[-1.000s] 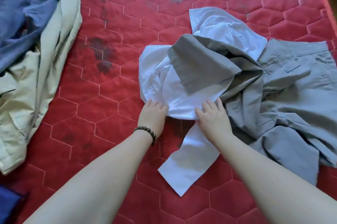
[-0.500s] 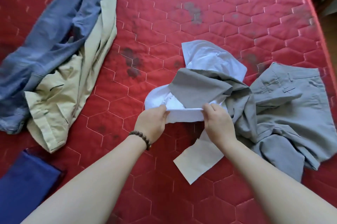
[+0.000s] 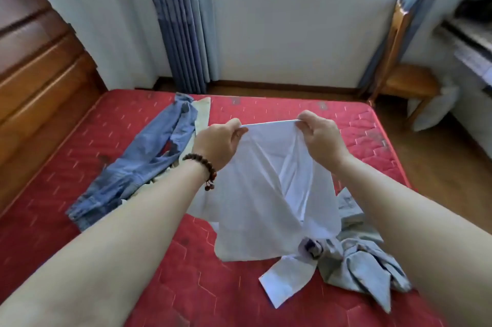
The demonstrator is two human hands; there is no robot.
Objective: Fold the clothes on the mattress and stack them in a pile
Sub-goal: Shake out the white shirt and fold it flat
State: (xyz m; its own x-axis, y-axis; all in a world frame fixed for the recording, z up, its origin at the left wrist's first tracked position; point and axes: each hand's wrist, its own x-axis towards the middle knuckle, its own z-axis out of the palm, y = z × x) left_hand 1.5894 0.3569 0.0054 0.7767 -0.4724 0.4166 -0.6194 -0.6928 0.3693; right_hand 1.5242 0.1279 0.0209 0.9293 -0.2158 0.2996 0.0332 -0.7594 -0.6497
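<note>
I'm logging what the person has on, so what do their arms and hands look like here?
Both forearms are bare, no sleeves showing. The left hand has a bracelet of dark brown beads at the wrist, with a small reddish dangle. The right hand wears nothing: no rings or gloves are visible.

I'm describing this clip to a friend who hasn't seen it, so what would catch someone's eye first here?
First, the white shirt held up in the middle, pinched at its top edge by the left hand and the right hand, its lower end trailing on the red mattress. Next, the crumpled grey trousers at the lower right, and the blue jeans lying on the left.
</note>
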